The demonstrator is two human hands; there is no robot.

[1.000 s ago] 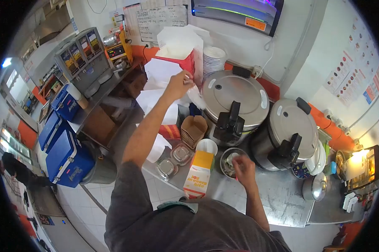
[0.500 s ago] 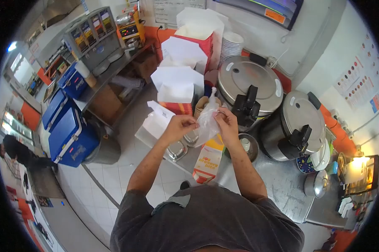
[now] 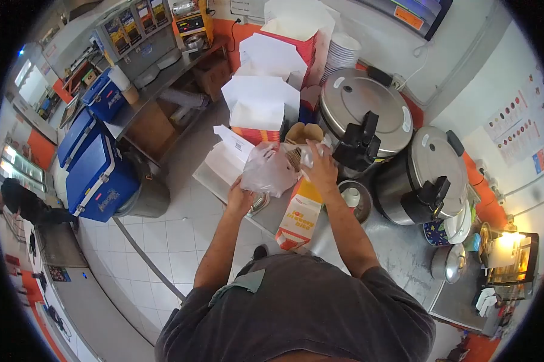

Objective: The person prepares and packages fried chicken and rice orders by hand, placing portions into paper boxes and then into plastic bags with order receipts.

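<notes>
A thin translucent plastic bag (image 3: 271, 171) spreads out between my two hands, over the counter. The fingers of my left hand (image 3: 240, 195) are closed on its lower left side. My right hand (image 3: 320, 168) grips a bunched part of the plastic at the right. Just below the bag stands a yellow, white and red printed paper bag (image 3: 301, 214). Behind the plastic, an open white and red box (image 3: 257, 118) stands beside brown cartons (image 3: 304, 133). A foil container (image 3: 259, 203) shows partly beside my left hand.
Two large lidded steel cookers (image 3: 366, 111) (image 3: 436, 173) stand at the right, with a metal bowl (image 3: 362, 208) in front. Stacked white cups (image 3: 342, 54) are behind. Blue coolers (image 3: 97, 184) stand at the left, and a person in dark clothes (image 3: 25, 202) is at far left.
The plastic bag has opened out wider and moved left. My left hand has moved down and left, and my right hand has risen slightly. The view has shifted a little.
</notes>
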